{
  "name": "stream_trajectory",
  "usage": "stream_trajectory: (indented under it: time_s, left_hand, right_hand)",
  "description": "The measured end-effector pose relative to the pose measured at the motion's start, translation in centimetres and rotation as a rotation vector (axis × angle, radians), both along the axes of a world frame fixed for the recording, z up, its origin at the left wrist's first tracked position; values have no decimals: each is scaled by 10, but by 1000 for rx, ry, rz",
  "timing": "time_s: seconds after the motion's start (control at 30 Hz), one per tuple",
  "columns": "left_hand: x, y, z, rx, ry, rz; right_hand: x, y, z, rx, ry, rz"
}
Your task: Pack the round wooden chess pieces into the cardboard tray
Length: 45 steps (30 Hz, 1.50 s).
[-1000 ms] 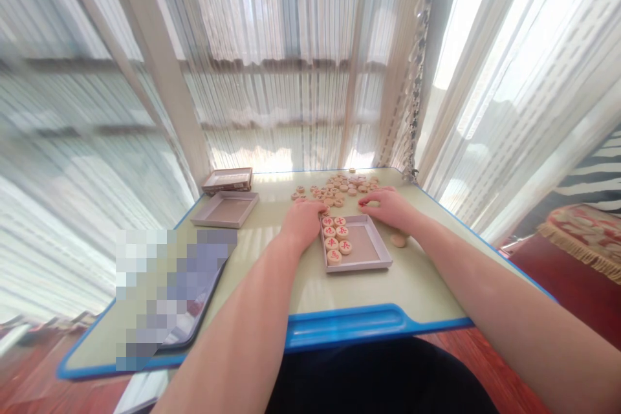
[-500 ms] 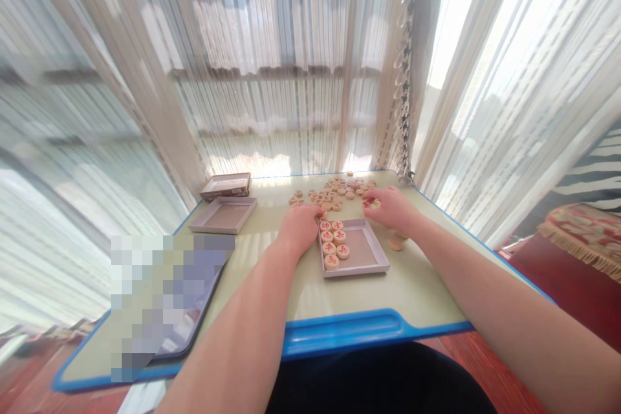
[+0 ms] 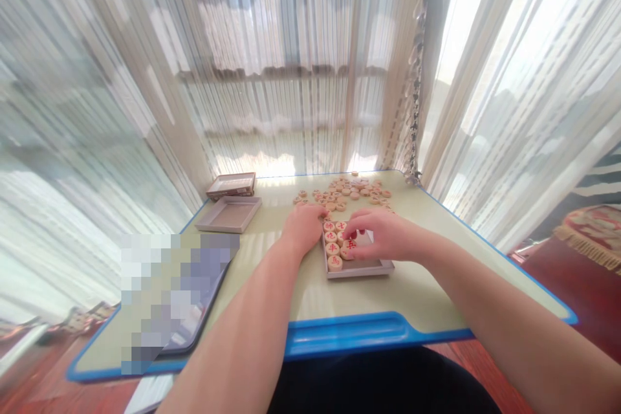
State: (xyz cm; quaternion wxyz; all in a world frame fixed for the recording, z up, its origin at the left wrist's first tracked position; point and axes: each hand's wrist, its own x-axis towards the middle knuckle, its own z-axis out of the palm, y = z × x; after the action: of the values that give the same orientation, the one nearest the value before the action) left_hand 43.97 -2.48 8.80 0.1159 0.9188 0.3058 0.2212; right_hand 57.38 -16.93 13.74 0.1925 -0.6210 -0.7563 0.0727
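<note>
A shallow cardboard box tray (image 3: pixel 359 270) lies on the table in front of me. Along its left side sit round wooden Chinese chess pieces (image 3: pixel 334 262) with red characters. Over the tray, my right hand (image 3: pixel 385 233) pinches a red-marked Chinese chess piece (image 3: pixel 350 245) between thumb and fingers, low above the second column. My left hand (image 3: pixel 303 228) rests at the tray's back left corner with its fingers curled. Whatever its fingertips hold there is too small to make out. Beyond both hands lies a loose heap of Chinese chess pieces (image 3: pixel 347 192).
A second shallow tray (image 3: pixel 228 228) lies at the left, with a box (image 3: pixel 231 185) behind it. Nearer me on the left is a tablet-like device (image 3: pixel 204 297), partly blurred out. The table (image 3: pixel 262 301) has a blue rim, and curtains (image 3: pixel 291 103) hang behind it.
My right hand has come from the loose pieces at the right, leftward and nearer, over the tray, with a piece in its fingers. My left hand stays at the tray corner.
</note>
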Motion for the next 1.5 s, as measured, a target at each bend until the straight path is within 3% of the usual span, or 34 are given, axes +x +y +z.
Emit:
stream_trajectory:
  time_s: [0.3,0.7,1.13,1.33,1.5]
  left_hand:
    - [-1,-2,3,-22,11,3]
    - [-1,-3,3,1,25,9]
    - [0,-2,2,-11,31,16]
    - [-2,0,-1,14,25,-79]
    - [-1,-1,0,1,-10,-43]
  right_hand:
    - [-6,3,-13,72,-100,-2]
    - [-5,6,-14,15,-64,10]
    - [-5,6,-10,4,-34,10]
    - [1,2,-3,2,-36,-39]
    - [-1,1,-3,-28,-60,-25]
